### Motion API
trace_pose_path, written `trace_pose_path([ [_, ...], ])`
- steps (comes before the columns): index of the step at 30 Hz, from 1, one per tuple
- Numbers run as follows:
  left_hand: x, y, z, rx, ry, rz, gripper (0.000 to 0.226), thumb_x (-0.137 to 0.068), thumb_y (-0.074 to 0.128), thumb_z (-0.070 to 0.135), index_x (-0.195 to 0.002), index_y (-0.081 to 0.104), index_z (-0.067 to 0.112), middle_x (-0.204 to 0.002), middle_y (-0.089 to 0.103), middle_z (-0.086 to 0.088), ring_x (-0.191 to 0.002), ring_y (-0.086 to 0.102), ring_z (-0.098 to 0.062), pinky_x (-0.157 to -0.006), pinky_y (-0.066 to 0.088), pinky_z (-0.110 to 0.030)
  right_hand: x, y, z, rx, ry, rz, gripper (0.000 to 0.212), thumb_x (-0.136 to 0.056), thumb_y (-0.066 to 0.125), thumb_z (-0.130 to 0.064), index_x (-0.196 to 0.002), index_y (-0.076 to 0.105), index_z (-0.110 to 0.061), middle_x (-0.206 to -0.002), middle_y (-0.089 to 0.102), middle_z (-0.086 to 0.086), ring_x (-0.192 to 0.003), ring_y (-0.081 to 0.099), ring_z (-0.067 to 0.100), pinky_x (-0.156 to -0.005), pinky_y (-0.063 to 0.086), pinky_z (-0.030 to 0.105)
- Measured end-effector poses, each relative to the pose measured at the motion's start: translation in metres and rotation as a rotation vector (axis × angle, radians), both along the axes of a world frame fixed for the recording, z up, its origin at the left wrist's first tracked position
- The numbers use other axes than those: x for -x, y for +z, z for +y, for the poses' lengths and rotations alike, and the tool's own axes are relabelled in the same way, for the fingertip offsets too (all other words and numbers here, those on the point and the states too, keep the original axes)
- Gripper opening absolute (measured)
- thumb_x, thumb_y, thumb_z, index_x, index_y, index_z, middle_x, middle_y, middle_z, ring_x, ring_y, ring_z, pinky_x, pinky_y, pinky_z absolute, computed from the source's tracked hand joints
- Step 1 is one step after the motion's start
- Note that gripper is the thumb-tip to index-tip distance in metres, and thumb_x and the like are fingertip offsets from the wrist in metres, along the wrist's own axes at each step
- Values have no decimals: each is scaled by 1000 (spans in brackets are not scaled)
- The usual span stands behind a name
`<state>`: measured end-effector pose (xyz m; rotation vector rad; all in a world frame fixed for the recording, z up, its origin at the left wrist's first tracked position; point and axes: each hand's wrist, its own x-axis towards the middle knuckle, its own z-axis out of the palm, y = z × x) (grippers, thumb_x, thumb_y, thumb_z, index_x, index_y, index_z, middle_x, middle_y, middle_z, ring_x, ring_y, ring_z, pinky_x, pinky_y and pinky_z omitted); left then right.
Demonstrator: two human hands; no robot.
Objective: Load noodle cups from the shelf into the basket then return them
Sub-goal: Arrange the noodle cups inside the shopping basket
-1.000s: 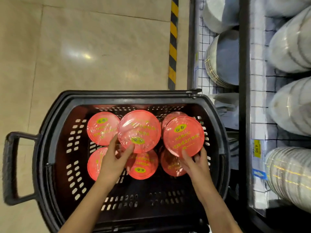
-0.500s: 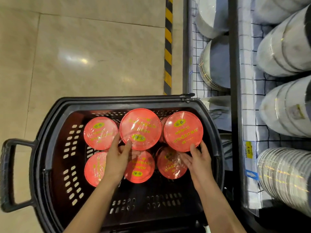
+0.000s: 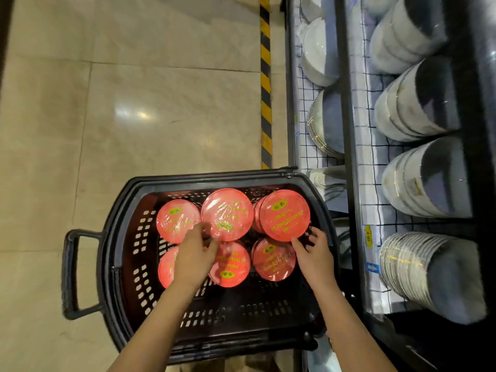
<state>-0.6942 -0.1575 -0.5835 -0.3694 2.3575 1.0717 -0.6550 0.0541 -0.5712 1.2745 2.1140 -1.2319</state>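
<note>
A black plastic basket (image 3: 126, 237) on the floor holds several noodle cups with red lids and yellow print. My left hand (image 3: 194, 253) grips the near edge of the top middle cup (image 3: 227, 213), which sits above the lower cups. My right hand (image 3: 315, 255) holds the near edge of the top right cup (image 3: 285, 214), fingers curled under its rim. Lower cups lie at back left (image 3: 175, 220), front middle (image 3: 230, 264) and front right (image 3: 271, 260); another at front left is partly hidden by my left hand.
The basket's handle (image 3: 70, 272) sticks out to the left. On the right stands a dark shelf unit (image 3: 349, 130) with stacks of white bowls (image 3: 418, 175) and plates on checked liner. A yellow-black striped tape (image 3: 265, 84) runs along the tiled floor.
Both hands and the two top cups have shifted slightly toward the basket's far side. The camera view has moved, so the basket sits lower in the frame.
</note>
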Motion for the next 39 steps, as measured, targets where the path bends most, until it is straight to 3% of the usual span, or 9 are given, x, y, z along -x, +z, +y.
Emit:
trace_pose_path([
  [2,0,27,1,60,-148,58,41,-89,58,20,-127,49,9,-118,56,-10,-100,58,-22,-81,47,-31,-3,30,-1,-99,178,0,54,-90,61,-27,-138,40,-15,-139,46,8,-125,47,24,-99,41,37],
  [7,-3,118,12,329,-520,184,42,-94,46,31,-134,42,17,-125,51,-6,-112,51,-24,-83,43,-35,-11,119,-8,-299,513,-19,47,-92,54,-33,-135,44,-17,-134,48,4,-123,47,23,-96,44,37],
  [11,-10,192,17,415,-630,340,39,-88,55,29,-123,54,12,-107,60,-12,-93,59,-31,-75,46,-39,-22,196,-11,-384,615,40,48,-93,52,-35,-136,41,-20,-136,45,-1,-125,43,19,-98,35,29],
  [17,-36,277,18,348,-751,540,42,-55,85,22,-92,67,11,-72,64,-7,-58,60,-29,-50,48,-34,-54,290,-15,-455,609,139,50,-94,47,-38,-140,35,-22,-140,41,-3,-130,38,15,-102,32,26],
  [21,-55,316,20,273,-815,697,30,-68,66,33,-93,69,15,-74,64,-1,-57,62,-22,-47,49,-31,-90,330,-21,-499,508,176,49,-95,44,-43,-140,34,-26,-140,39,-7,-130,38,12,-103,31,24],
  [24,-61,339,22,199,-915,742,37,-72,47,40,-93,69,18,-79,65,2,-61,64,-17,-49,52,-29,-117,356,-31,-548,368,194,49,-94,44,-44,-139,35,-27,-139,40,-6,-128,41,13,-101,33,25],
  [30,-84,375,18,98,-1206,856,32,-71,60,39,-97,66,21,-80,64,4,-64,63,-18,-52,50,-32,-189,404,-76,-623,16,241,43,-94,49,-41,-135,39,-32,-135,43,-11,-124,44,11,-95,37,22],
  [34,-103,392,15,29,-1408,898,41,-73,42,46,-93,67,21,-77,63,6,-61,63,-16,-49,51,-29,-243,420,-112,-672,-176,208,45,-95,46,-44,-137,35,-30,-138,37,-13,-123,43,6,-92,38,18],
  [39,-134,420,32,-157,-1555,981,37,-75,41,45,-97,63,24,-81,62,10,-63,63,-11,-50,50,-24,-297,442,-137,-726,-405,181,46,-95,45,-44,-138,32,-33,-138,35,-17,-124,41,4,-93,38,16],
])
